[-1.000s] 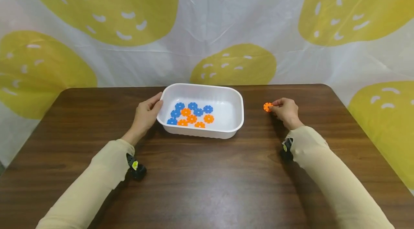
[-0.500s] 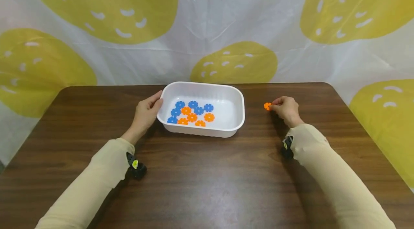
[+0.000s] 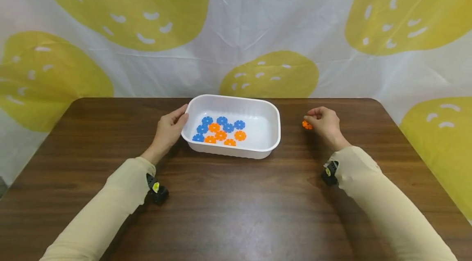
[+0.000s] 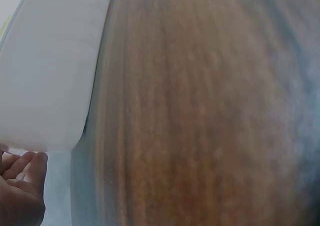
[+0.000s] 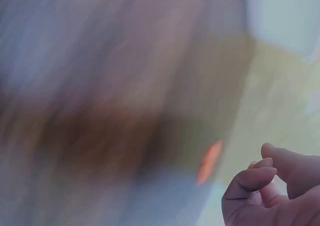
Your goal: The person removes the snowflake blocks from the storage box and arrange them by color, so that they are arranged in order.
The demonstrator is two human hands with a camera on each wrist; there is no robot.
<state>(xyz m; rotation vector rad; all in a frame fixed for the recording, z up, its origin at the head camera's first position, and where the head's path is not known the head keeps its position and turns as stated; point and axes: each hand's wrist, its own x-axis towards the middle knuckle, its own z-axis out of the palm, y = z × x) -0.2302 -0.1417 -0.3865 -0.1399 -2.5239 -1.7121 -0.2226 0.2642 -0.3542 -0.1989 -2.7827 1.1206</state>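
Observation:
A white plastic tub (image 3: pixel 258 153) stands toward the back of the table, holding several flat, notched discs, some blue (image 3: pixel 228 128), some orange (image 3: pixel 220 135). My left hand (image 3: pixel 167 133) holds the tub's left end, thumb at the rim. In the left wrist view, the fingers (image 4: pixel 35 173) sit at the tub's end wall. An orange notched disc (image 3: pixel 307 125) lies to the right of the tub. My right hand (image 3: pixel 325 125) is just above it. In the right wrist view, the disc (image 5: pixel 210 162) appears apart from the loosely bent fingers (image 5: pixel 250 181), which hold nothing.
The brown wood-grain table (image 3: pixel 236 203) has rounded far corners. Behind it hangs a white curtain (image 3: pixel 155 72) with large yellow shapes. A dark camera is strapped on each wrist.
The right hand's fingers have come off the orange disc and lifted slightly, leaving it on the table. The left hand keeps its hold on the tub. The head view shifts a little.

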